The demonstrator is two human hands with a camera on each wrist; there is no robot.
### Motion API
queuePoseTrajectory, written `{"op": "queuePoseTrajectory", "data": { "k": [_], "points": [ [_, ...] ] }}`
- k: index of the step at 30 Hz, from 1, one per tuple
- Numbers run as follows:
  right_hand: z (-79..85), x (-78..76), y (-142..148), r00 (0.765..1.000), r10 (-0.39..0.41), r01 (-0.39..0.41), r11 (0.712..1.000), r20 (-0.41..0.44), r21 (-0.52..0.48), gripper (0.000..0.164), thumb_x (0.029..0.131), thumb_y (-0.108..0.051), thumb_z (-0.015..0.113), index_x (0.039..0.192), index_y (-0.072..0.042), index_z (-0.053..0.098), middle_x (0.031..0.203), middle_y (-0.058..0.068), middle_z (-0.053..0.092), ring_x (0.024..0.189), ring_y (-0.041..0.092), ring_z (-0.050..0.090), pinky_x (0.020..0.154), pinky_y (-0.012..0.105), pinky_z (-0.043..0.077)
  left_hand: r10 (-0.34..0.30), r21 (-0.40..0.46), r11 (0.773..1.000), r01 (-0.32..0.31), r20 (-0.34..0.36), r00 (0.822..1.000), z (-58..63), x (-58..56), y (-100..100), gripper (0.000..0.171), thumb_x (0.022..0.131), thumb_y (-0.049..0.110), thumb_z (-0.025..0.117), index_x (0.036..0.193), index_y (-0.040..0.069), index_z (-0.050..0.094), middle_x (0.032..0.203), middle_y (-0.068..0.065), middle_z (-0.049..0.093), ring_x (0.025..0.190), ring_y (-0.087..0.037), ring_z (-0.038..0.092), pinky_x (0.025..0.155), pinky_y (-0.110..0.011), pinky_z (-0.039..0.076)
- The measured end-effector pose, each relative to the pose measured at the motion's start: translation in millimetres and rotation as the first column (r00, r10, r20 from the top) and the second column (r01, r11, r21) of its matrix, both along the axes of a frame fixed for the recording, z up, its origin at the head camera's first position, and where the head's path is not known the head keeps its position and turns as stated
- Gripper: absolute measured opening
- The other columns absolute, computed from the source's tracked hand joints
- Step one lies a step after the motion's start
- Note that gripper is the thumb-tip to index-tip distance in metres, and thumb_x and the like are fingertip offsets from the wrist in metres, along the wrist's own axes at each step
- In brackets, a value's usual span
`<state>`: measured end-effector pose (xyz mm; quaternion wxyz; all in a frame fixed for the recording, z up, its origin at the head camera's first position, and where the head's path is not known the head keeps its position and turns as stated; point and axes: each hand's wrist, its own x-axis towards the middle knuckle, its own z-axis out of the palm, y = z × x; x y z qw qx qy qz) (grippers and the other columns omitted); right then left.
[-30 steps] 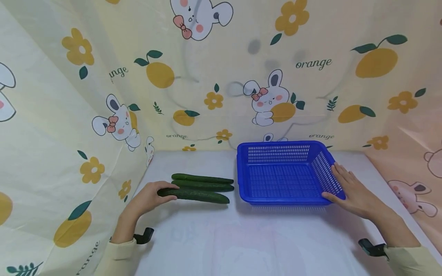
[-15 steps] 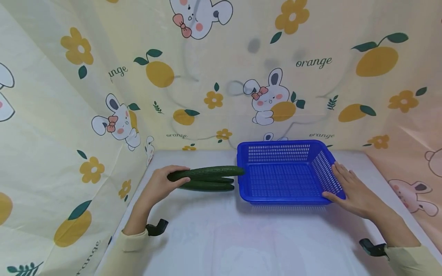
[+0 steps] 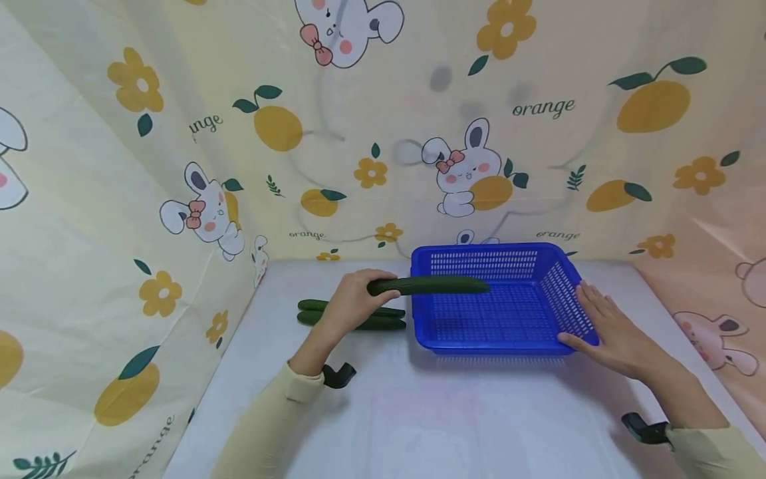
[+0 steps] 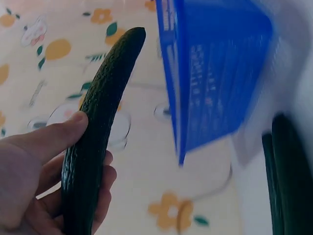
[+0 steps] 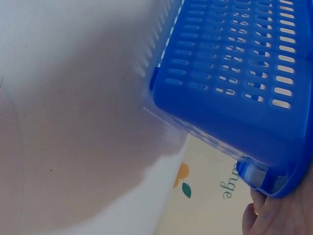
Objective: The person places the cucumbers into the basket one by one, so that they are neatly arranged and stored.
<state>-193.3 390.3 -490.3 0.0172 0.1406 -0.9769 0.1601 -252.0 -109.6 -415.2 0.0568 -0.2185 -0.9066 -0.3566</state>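
Our left hand (image 3: pixel 352 301) has carried the cucumber (image 3: pixel 443 285) rightward, aloft by the basket (image 3: pixel 497 349) near the surface (image 3: pixel 419 412)'s far edge; fingers (image 4: pixel 108 175) gripping one end, it could tip. Our right hand (image 3: pixel 610 336) has straight fingers.

Pale yellow sleeves (image 3: pixel 263 419) end in plain cuffs (image 3: pixel 304 384); beside each cuff sits a small black, bent wrist piece (image 3: pixel 339 376).

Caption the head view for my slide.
Left hand holds a cucumber partly over the blue basket; right hand touches its side; two more cucumbers lie nearby.
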Motion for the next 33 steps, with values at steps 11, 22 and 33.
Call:
{"op": "queuePoseTrajectory", "data": {
  "k": [11, 22, 33],
  "points": [
    [1.3, 1.4, 1, 1.000, 0.002, -0.002, 1.000, -0.001, -0.002, 0.109, 0.102, -0.056, 0.063, 0.169, 0.004, 0.001, 0.175, 0.032, -0.002, 0.163, 0.045, -0.009, 0.127, 0.043, -0.019, -0.040, -0.073, 0.996, 0.044, 0.056, 0.998, -24.6, -24.2, 86, 0.039, 0.097, 0.036, 0.083, 0.128, 0.014, 0.080, 0.131, -0.004, 0.076, 0.123, -0.021, 0.070, 0.107, -0.039, 0.056],
    [3.8, 1.0, 0, 1.000, -0.002, 0.003, 1.000, 0.022, -0.014, 0.110, 0.102, -0.058, 0.062, 0.169, 0.004, 0.001, 0.175, 0.031, -0.003, 0.163, 0.047, -0.009, 0.127, 0.049, -0.017, -0.045, -0.109, 0.992, 0.059, 0.123, 0.991, -50.0, -37.4, 139, 0.033, 0.095, 0.035, 0.085, 0.121, 0.015, 0.083, 0.124, 0.001, 0.079, 0.103, -0.010, 0.072, 0.091, -0.026, 0.058],
    [3.4, 1.1, 0, 0.999, -0.009, 0.009, 1.000, 0.036, -0.017, 0.110, 0.102, -0.058, 0.062, 0.169, 0.003, -0.001, 0.175, 0.031, -0.004, 0.163, 0.048, -0.009, 0.128, 0.055, -0.015, -0.051, -0.186, 0.978, 0.090, 0.204, 0.978, -64.8, -40.6, 166, 0.032, 0.094, 0.027, 0.087, 0.121, 0.012, 0.081, 0.116, 0.000, 0.080, 0.098, -0.012, 0.075, 0.087, -0.024, 0.060]
  ]
}}
